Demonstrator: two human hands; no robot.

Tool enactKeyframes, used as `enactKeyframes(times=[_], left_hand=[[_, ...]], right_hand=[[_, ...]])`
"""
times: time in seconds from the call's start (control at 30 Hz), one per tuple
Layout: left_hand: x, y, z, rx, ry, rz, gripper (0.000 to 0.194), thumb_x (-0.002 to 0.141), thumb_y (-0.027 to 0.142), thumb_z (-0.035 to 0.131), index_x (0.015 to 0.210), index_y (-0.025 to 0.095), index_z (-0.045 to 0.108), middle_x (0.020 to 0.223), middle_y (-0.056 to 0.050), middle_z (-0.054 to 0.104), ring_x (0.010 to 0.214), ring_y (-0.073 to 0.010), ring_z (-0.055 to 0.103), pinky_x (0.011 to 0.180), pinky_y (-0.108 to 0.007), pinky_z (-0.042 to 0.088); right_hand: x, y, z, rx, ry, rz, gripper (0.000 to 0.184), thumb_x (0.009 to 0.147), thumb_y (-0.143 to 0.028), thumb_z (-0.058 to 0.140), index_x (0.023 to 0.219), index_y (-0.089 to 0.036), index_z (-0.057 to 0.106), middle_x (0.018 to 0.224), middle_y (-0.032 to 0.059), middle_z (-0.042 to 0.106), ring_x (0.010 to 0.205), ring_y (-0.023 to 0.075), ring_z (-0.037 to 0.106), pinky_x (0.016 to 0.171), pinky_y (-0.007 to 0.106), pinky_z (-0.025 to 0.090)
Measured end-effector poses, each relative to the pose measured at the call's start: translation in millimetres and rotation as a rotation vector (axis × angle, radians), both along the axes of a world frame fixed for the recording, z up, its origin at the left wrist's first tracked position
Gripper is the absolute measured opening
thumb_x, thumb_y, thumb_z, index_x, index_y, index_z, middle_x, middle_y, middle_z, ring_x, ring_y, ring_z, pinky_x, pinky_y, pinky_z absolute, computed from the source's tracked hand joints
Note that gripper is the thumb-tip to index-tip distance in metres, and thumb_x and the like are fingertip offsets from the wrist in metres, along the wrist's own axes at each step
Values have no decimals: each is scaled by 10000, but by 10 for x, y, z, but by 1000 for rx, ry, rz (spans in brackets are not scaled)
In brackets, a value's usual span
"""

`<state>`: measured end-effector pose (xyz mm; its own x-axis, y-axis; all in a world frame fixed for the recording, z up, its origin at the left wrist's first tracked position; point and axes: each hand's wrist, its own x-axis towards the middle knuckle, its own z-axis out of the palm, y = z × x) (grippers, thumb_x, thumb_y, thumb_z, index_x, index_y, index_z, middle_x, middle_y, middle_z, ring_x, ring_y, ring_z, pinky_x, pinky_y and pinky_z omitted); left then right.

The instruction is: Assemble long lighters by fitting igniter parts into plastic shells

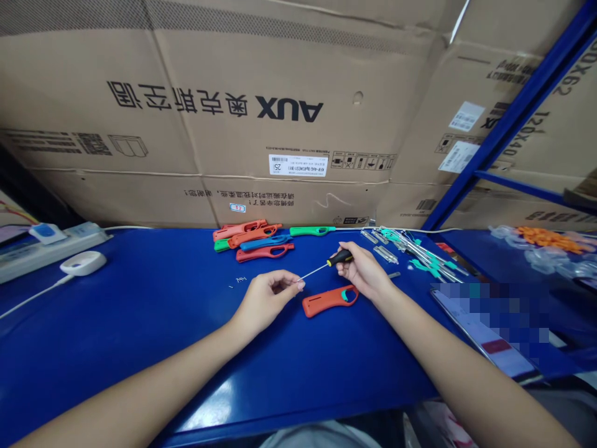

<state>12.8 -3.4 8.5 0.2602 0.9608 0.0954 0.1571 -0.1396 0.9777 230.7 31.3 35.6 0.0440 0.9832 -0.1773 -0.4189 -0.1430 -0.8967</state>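
Near edge: the blue table [140, 323] ends just in front of my body, its front rim passing between my forearms.
Far edge: an upright cardboard sheet [224, 149] stands behind the table; a blue post [517, 118] slants up at right.
Open room: bare blue surface spreads left of my left hand toward the power strip [69, 242]; on the right, metal tubes with green parts [431, 258] and a phone [510, 361] narrow the space.
Brand: "AUX" and "奥克斯空调", printed in black, upside down.
White label [298, 165]: also inverted; "KFR-46G" and "25" are legible, the smallest print is not.
Side panel: "120X40", set sideways.
Right hand [366, 269]: fingers clamped on the black-and-yellow handle of the screwdriver [332, 261], its shaft pointing left and slightly down.
Left hand [269, 302]: thumb and fingertips together at the screwdriver's tip; anything between them is too small to tell.
Orange casing [326, 301]: flat on the table, between my hands and nearer to me.
Small screws [241, 280]: loose, beyond my left wrist.
Casing pile [261, 231]: red, orange, green and blue, near the cardboard.
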Motion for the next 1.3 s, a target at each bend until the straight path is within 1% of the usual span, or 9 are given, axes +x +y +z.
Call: enactKeyframes(times=[0.2, 0.43, 0.57, 0.73, 0.9, 0.97, 1.07, 1.23, 1.3], left_hand=[[-5, -1, 23, -7, 3, 30, 277, 723, 426, 760, 825, 169, 747, 818, -50, 766, 743, -190, 684, 717, -297, 519], [-27, 4, -10, 47, 94, 16, 248, 755, 420, 744, 807, 178, 758, 790, -39, 772, 699, -180, 676, 663, -278, 500], [-29, -15, 11, 104, 169, 27, 224, 777, 405, 730, 800, 184, 761, 761, -25, 767, 662, -166, 657, 615, -258, 475], [-36, -60, 68, 196, 261, 29, 164, 802, 353, 722, 786, 196, 763, 763, -13, 771, 675, -165, 670, 628, -249, 488], [-54, -77, 94, 314, 357, -8, 125, 834, 301, 703, 771, 213, 767, 769, -8, 766, 667, -165, 662, 632, -255, 487], [-55, -77, 88, 327, 377, -25, 117, 839, 285, 696, 772, 218, 765, 773, -11, 763, 666, -170, 659, 639, -267, 490], [-53, -78, 71, 340, 400, -47, 111, 841, 263, 688, 773, 221, 764, 771, -13, 758, 656, -172, 648, 642, -278, 489], [-58, -76, 57, 362, 425, -49, 100, 847, 221, 685, 778, 211, 757, 782, -15, 759, 670, -170, 660, 660, -275, 483], [-60, -77, 60, 365, 423, -48, 95, 845, 215, 688, 779, 210, 756, 789, -14, 761, 684, -172, 670, 674, -274, 486]], right_hand=[[26, -7, 17, 58, -43, -10, 149, 801, -234, 660, 728, -156, 555, 610, 32, 658, 404, 102, 549, 364, 197, 468], [9, -41, 36, 84, -100, -14, 182, 770, -274, 699, 744, -159, 560, 621, 21, 658, 393, 99, 551, 369, 204, 486], [9, -53, 58, 82, -124, 2, 182, 776, -280, 687, 726, -154, 566, 589, 19, 648, 391, 98, 552, 374, 198, 491], [5, -73, 105, 114, -183, 14, 187, 764, -285, 689, 699, -164, 562, 554, 6, 631, 369, 101, 541, 361, 206, 487], [3, -123, 179, 243, -346, 8, 248, 766, -339, 720, 683, -189, 540, 537, -31, 596, 370, 113, 564, 365, 214, 498], [-1, -178, 222, 359, -419, 44, 257, 800, -385, 716, 744, -194, 554, 581, -38, 609, 348, 86, 528, 337, 186, 445], [-29, -305, 282, 517, -471, 132, 262, 853, -431, 691, 917, -214, 561, 758, -28, 656, 348, 33, 459, 312, 152, 346], [-114, -498, 289, 670, -478, 275, 257, 930, -346, 632, 1129, -270, 488, 974, -3, 625, 495, 34, 501, 448, 160, 456], [-142, -532, 263, 706, -466, 321, 325, 944, -296, 616, 1216, -303, 439, 1040, 12, 620, 544, 47, 527, 499, 177, 491]])
